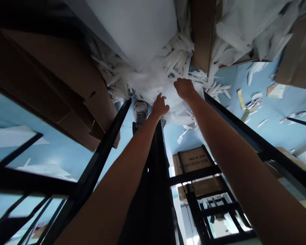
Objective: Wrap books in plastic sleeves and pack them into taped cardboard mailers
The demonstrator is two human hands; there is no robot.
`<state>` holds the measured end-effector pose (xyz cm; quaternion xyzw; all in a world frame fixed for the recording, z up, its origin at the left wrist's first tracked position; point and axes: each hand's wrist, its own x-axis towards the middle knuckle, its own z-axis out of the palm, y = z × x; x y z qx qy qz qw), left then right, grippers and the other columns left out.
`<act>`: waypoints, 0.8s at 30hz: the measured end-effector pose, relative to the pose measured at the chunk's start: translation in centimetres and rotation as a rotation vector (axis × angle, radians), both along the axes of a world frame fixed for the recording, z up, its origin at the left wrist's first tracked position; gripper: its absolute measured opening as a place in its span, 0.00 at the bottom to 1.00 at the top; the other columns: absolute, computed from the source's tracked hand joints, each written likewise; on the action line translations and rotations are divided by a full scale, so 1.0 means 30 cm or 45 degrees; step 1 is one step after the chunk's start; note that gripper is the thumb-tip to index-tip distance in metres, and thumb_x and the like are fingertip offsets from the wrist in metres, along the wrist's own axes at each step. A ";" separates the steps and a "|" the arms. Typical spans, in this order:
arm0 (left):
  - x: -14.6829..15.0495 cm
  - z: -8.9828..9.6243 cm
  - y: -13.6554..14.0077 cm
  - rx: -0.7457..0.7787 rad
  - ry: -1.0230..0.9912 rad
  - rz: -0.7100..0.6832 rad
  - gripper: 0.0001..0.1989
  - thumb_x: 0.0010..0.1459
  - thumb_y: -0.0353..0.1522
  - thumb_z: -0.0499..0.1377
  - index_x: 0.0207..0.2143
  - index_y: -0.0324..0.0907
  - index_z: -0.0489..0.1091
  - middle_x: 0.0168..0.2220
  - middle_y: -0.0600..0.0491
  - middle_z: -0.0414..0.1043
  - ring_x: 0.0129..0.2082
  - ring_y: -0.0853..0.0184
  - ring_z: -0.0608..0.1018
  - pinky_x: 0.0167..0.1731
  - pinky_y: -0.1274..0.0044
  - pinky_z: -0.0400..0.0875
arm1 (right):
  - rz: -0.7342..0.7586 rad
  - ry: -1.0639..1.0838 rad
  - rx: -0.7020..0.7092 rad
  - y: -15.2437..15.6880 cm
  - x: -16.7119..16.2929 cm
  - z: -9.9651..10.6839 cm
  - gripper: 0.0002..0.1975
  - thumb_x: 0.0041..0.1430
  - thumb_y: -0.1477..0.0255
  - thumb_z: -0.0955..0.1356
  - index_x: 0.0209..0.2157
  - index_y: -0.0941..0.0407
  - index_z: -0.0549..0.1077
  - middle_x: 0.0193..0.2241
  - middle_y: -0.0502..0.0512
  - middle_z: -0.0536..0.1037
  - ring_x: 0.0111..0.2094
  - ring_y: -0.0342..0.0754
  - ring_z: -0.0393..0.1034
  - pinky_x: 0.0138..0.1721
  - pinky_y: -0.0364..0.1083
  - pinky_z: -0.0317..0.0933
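Observation:
A soft, whitish, blurred mass of sheet-like material (153, 80) lies in front of me at floor level. My left hand (160, 107) reaches over its near edge, fingers loosely curved and apart, and no object shows in it. To the right, my right hand (184, 89) is closed in a fist against the same pale material. What the fist holds, if anything, is hidden by the fingers. Behind both hands is a heap of narrow white strips (177, 56). A large smooth white piece (140, 27) rises beyond the left hand.
Open cardboard boxes stand at left (66, 78) and beyond right (202, 34). Black metal frame bars (109, 146) run along both sides of me. A shoe (140, 111) rests on the blue floor (272, 112), where scraps lie scattered. A printed carton (193, 161) sits below my right arm.

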<state>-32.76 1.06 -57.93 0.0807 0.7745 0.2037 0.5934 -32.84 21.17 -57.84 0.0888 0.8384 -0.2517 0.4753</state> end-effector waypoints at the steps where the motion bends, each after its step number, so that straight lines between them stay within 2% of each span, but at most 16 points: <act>1: -0.001 0.051 -0.001 -0.001 0.011 0.023 0.34 0.60 0.23 0.66 0.69 0.46 0.80 0.87 0.45 0.58 0.82 0.45 0.71 0.82 0.57 0.68 | -0.002 -0.064 0.039 0.007 -0.010 0.062 0.15 0.81 0.78 0.68 0.58 0.66 0.86 0.60 0.84 0.86 0.64 0.72 0.85 0.65 0.66 0.78; 3: -0.007 0.172 0.005 0.014 0.005 0.041 0.32 0.61 0.23 0.64 0.67 0.47 0.82 0.88 0.46 0.57 0.76 0.46 0.77 0.79 0.57 0.73 | -0.014 -0.184 0.132 0.017 -0.044 0.205 0.13 0.78 0.80 0.71 0.55 0.60 0.88 0.57 0.74 0.90 0.60 0.67 0.88 0.60 0.57 0.80; 6: -0.024 0.375 0.029 0.051 0.014 0.024 0.34 0.62 0.22 0.62 0.70 0.45 0.81 0.86 0.44 0.61 0.69 0.50 0.84 0.77 0.57 0.75 | -0.048 -0.237 0.158 0.026 -0.116 0.446 0.15 0.76 0.81 0.70 0.51 0.57 0.90 0.54 0.71 0.91 0.60 0.65 0.88 0.59 0.55 0.79; 10: -0.079 0.612 0.065 0.125 0.170 -0.056 0.36 0.62 0.23 0.63 0.72 0.45 0.80 0.85 0.44 0.63 0.74 0.48 0.80 0.77 0.58 0.75 | -0.100 -0.222 0.154 0.029 -0.206 0.752 0.14 0.72 0.82 0.72 0.48 0.57 0.91 0.53 0.72 0.92 0.59 0.66 0.89 0.60 0.54 0.78; 13: -0.151 0.749 0.083 0.156 0.241 -0.108 0.33 0.61 0.22 0.61 0.68 0.44 0.81 0.78 0.43 0.74 0.73 0.51 0.80 0.76 0.62 0.74 | -0.128 -0.204 0.132 0.031 -0.249 0.940 0.16 0.66 0.84 0.74 0.47 0.54 0.93 0.52 0.69 0.93 0.56 0.66 0.91 0.58 0.54 0.81; 16: -0.229 0.881 0.086 0.159 0.270 -0.144 0.26 0.64 0.22 0.60 0.60 0.41 0.84 0.68 0.41 0.82 0.66 0.52 0.84 0.74 0.63 0.76 | -0.129 -0.120 0.183 0.037 -0.267 1.107 0.17 0.65 0.82 0.75 0.48 0.53 0.93 0.51 0.67 0.93 0.55 0.66 0.91 0.57 0.56 0.82; 19: -0.286 1.043 0.068 0.166 0.353 -0.168 0.15 0.68 0.25 0.62 0.52 0.43 0.85 0.61 0.41 0.85 0.67 0.49 0.81 0.78 0.59 0.71 | -0.116 0.007 0.280 0.047 -0.263 1.280 0.18 0.67 0.81 0.73 0.51 0.52 0.93 0.55 0.67 0.93 0.59 0.67 0.89 0.59 0.56 0.81; 21: -0.306 1.175 0.047 0.189 0.423 -0.174 0.10 0.70 0.28 0.63 0.47 0.45 0.84 0.58 0.41 0.86 0.68 0.48 0.80 0.78 0.59 0.69 | -0.130 0.080 0.313 0.050 -0.250 1.408 0.21 0.71 0.80 0.70 0.57 0.52 0.91 0.60 0.66 0.91 0.65 0.67 0.86 0.61 0.55 0.78; 24: -0.319 1.400 0.003 0.288 0.528 -0.109 0.10 0.71 0.27 0.60 0.46 0.46 0.81 0.54 0.44 0.86 0.63 0.53 0.83 0.73 0.62 0.75 | -0.176 0.174 0.316 0.042 -0.215 1.621 0.23 0.77 0.80 0.66 0.63 0.53 0.87 0.62 0.67 0.90 0.65 0.65 0.85 0.61 0.53 0.75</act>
